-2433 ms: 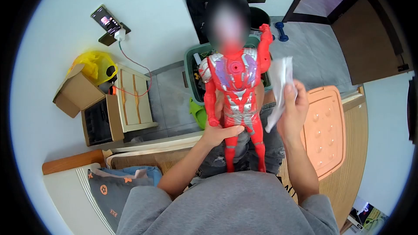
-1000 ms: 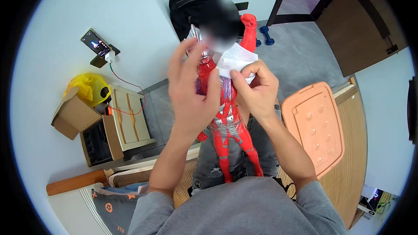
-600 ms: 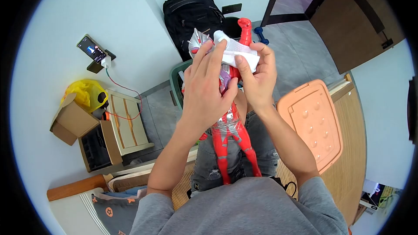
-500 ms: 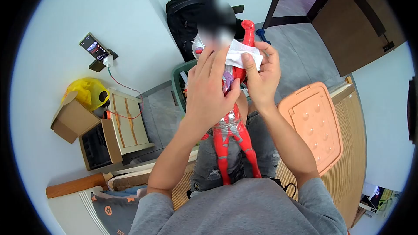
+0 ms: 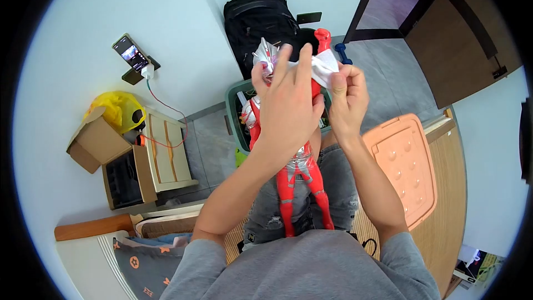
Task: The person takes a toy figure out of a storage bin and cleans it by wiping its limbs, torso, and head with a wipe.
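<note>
A large red and silver figure (image 5: 300,172) lies along my lap, its head (image 5: 266,55) pointing away from me and one red arm raised. Over its upper body is my left hand (image 5: 288,100), fingers spread, covering much of the chest. The left fingertips are near the figure's head and the end of a white wipe (image 5: 323,68). My right hand (image 5: 348,97) pinches the other end of the wipe between thumb and fingers, beside the raised arm. Whether the left fingers grip the wipe is hidden behind the hand.
A green bin (image 5: 239,133) stands beyond my knees, with a black backpack (image 5: 258,25) behind it. An orange lid (image 5: 405,166) lies at right. At left are a small cabinet (image 5: 166,150), an open cardboard box (image 5: 141,175) and a charging phone (image 5: 130,53).
The figure's silver head now shows beside my left fingers. The wipe is bunched narrower between my hands, and both hands appear slightly further right as the view shifts.
</note>
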